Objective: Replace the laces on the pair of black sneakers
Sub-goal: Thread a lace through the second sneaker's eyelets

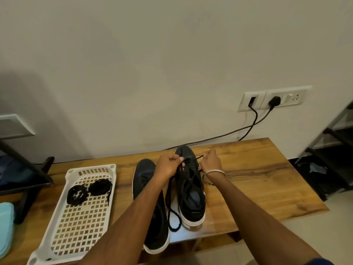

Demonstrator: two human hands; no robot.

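Note:
Two black sneakers with white soles lie on the wooden table, toes pointing away from me. The left sneaker (145, 176) is partly hidden under my left forearm. Over the right sneaker (191, 190), my left hand (168, 166) pinches its black lace (172, 213) near the front eyelets. My right hand (210, 162) pinches another stretch of the same lace just to the right. A loose loop of that lace trails down between the two shoes. Two coiled black laces (88, 190) lie in the white tray (76, 226).
The white perforated tray sits left of the shoes. Black cables (246, 129) run from wall sockets down behind the table. A dark stand (28, 175) and a light blue object (5, 226) are at the far left. A metal rack (332, 150) stands at the right.

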